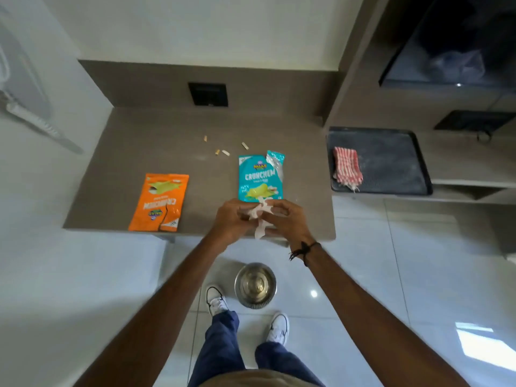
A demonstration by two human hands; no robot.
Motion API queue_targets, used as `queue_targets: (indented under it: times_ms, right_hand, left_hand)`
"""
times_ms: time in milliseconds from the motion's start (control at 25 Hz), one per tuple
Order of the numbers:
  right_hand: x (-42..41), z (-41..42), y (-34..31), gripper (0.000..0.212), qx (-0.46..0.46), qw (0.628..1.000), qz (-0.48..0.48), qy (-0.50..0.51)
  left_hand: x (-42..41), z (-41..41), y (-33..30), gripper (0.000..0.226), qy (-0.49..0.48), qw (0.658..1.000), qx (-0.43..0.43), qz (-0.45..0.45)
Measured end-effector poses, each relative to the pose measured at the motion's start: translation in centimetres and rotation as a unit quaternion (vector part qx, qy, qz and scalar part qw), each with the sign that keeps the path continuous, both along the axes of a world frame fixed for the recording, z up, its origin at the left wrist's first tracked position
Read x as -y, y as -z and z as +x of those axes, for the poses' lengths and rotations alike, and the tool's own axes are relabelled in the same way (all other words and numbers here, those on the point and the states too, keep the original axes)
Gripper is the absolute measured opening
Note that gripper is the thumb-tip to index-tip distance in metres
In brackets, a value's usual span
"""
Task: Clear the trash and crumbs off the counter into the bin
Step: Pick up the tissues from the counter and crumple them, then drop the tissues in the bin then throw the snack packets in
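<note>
A crumpled white tissue [261, 216] is pinched between my left hand [230, 219] and my right hand [289, 219] over the counter's front edge. Just beyond my hands lies a teal snack packet [259, 175], torn open at its top right. An orange snack packet [160, 201] lies flat at the front left of the brown counter [145, 146]. Several small crumbs [223, 152] are scattered behind the teal packet. A round steel bin [255, 284] stands on the floor below my hands, between my shoes and the counter.
A dark tray [391, 163] holding a red-and-white striped cloth [347, 169] sits on a lower shelf to the right. A black wall socket [208, 94] is set in the backsplash. The floor is glossy white tile.
</note>
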State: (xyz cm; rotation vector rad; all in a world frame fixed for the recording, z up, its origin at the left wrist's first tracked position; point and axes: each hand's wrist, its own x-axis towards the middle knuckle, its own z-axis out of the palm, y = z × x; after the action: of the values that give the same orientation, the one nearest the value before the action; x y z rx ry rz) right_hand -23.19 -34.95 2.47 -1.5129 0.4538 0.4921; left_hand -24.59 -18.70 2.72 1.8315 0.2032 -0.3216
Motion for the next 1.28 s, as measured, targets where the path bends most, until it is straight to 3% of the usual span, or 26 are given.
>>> queue_targets:
  times_ms: [80, 280, 560, 720, 840, 1040, 1280]
  right_hand:
    - [1.2, -3.9, 2.5, 0.032, -0.001, 1.000, -0.018, 0.002]
    - [0.9, -11.7, 11.3, 0.032, -0.043, 0.991, -0.127, 0.003]
    - [-0.5, -13.0, 30.6, 0.039, -0.119, 0.971, -0.208, -0.002]
    - [-0.7, -13.1, 38.1, 0.049, -0.099, 0.956, -0.270, -0.062]
    - [-0.6, -14.6, 36.6, 0.037, -0.085, 0.955, -0.284, -0.001]
    - [-0.9, -15.8, 26.0, 0.023, -0.057, 0.947, -0.315, -0.002]
    - [-3.5, -12.2, 11.8, 0.017, 0.133, 0.920, -0.356, -0.096]
  left_hand:
    - [0.8, -3.9, 2.2, 0.053, 0.023, 0.998, -0.048, -0.016]
    - [1.2, -10.8, 11.5, 0.042, -0.005, 0.989, -0.147, 0.025]
    - [2.4, -11.5, 31.6, 0.038, 0.009, 0.978, -0.159, 0.138]
    - [1.3, -12.1, 39.9, 0.063, 0.054, 0.962, -0.182, 0.198]
    - [0.2, -13.4, 38.5, 0.065, 0.060, 0.960, -0.179, 0.205]
    - [-0.7, -14.5, 27.7, 0.047, 0.063, 0.964, -0.147, 0.212]
    - [-2.8, -13.6, 12.5, 0.018, 0.036, 0.962, -0.014, 0.270]
